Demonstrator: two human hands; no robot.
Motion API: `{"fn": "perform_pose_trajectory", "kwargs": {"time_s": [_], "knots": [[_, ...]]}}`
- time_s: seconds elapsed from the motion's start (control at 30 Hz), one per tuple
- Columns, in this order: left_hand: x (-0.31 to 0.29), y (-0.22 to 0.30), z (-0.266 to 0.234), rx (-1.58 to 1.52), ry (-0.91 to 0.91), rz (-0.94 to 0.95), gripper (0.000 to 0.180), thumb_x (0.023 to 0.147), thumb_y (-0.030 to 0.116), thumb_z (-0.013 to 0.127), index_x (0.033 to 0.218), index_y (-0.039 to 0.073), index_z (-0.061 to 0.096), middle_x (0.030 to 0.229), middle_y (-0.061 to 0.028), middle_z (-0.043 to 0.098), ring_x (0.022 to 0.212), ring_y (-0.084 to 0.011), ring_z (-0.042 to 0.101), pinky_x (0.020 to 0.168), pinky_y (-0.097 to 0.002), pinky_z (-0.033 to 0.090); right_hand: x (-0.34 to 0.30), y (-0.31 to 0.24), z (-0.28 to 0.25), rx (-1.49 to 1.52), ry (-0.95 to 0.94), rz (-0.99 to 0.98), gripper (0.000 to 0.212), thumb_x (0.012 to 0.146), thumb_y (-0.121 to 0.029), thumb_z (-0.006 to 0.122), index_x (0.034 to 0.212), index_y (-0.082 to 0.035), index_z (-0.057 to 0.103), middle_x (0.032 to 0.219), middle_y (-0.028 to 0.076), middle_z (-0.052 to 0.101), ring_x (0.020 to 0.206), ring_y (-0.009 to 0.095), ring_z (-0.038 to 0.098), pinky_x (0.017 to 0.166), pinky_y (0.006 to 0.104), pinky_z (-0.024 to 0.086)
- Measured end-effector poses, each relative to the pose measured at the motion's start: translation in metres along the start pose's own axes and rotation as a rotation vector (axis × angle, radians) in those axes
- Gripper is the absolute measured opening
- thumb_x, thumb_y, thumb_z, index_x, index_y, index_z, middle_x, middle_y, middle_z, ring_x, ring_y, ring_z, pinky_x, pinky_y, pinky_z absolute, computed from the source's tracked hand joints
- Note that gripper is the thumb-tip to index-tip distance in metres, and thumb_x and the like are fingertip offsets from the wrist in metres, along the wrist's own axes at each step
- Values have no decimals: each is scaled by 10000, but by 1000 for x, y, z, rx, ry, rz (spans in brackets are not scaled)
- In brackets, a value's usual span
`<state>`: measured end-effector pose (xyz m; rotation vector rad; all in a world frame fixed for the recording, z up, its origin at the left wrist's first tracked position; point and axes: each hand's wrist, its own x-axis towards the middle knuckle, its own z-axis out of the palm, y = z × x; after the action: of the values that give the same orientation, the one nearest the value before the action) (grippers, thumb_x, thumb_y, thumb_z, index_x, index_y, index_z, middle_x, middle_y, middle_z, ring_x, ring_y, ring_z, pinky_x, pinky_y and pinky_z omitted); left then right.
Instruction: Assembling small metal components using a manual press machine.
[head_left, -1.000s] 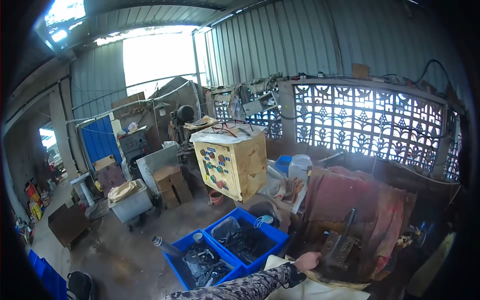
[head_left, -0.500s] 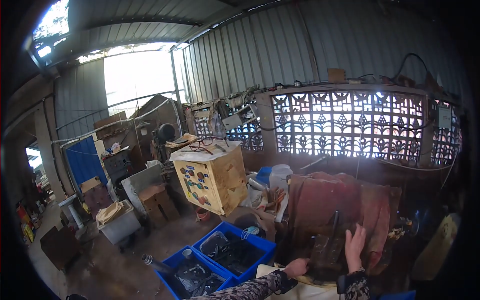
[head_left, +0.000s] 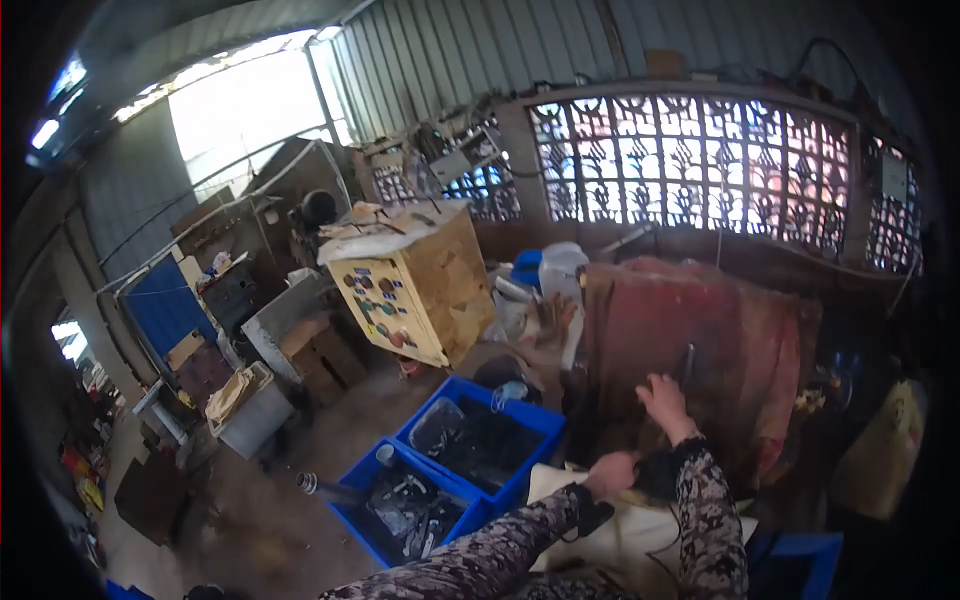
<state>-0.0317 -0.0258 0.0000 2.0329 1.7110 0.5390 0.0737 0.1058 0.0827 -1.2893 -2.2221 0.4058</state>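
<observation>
My left hand (head_left: 612, 475) is closed beside a dark piece (head_left: 655, 474) over a pale cover (head_left: 560, 485); whatever its fingers grip is hidden. Further forward, my right hand (head_left: 665, 405) is raised with its fingers apart and slightly bent, and I see nothing in it. Just beyond its fingertips a short upright metal rod (head_left: 689, 360) stands out against a worn red cloth (head_left: 650, 310). That cloth drapes over a bulky dark form in front of me. Both forearms wear camouflage sleeves.
Left of my hands, two blue bins (head_left: 345, 512) hold dark metal parts; a tube sticks out over the nearer one. Behind them stands a yellowish control box (head_left: 440, 290) with coloured buttons. A white plastic jug (head_left: 562, 268) is beside the cloth. Another blue bin (head_left: 800, 560) sits at lower right.
The view has tilted down, so the scene sits higher. My right hand has gone from upright, stretched fingers to bent ones reaching toward the rod. My left hand stays closed near the dark piece.
</observation>
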Motion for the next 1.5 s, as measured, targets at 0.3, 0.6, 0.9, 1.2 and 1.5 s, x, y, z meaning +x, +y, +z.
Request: {"fn": "perform_pose_trajectory", "kwargs": {"time_s": [0.3, 0.6, 0.9, 1.2, 1.5], "knots": [[24, 7, -19, 89, 32, -83, 252, 841, 237, 547, 1046, 122, 637, 969, -170, 664, 926, -353, 632, 816, -449, 511, 28, -9, -37, -269, 796, -27, 322, 798, -241, 683, 1080, -90, 645, 1105, 79, 558, 1072, 292, 498, 855, 436, 401], [8, 11, -3, 71, 119, -31, 222, 832, 232, 541, 977, 93, 635, 940, -162, 663, 890, -341, 640, 800, -429, 517, 66, 29, -45, -369, 189, 218, 388, 966, -439, 389, 1045, -73, 489, 930, 212, 669, 869, 405, 647, 742, 521, 496], [13, -13, 8, 82, 105, 121, 136, 836, 172, 530, 855, 78, 627, 861, -152, 658, 828, -314, 650, 741, -423, 525, 89, 38, -40, -563, 140, 173, 456, 984, -452, 325, 1048, -23, 467, 947, 252, 665, 913, 434, 640, 785, 523, 488], [-35, -77, -53, -277, 566, 210, 195, 754, 57, 597, 919, 106, 689, 846, -105, 645, 787, -317, 630, 709, -405, 522, 94, 77, -35, -767, 153, 60, 530, 980, -513, 316, 991, -14, 493, 854, 277, 652, 850, 440, 641, 720, 550, 498], [-135, -318, -101, 436, 293, -512, 244, 771, 138, 604, 1001, 162, 681, 997, -144, 622, 928, -350, 623, 759, -437, 528, 98, 93, -27, -824, 281, -238, 453, 980, -472, 396, 866, -41, 479, 640, 221, 609, 590, 383, 614, 485, 488, 458]]}}
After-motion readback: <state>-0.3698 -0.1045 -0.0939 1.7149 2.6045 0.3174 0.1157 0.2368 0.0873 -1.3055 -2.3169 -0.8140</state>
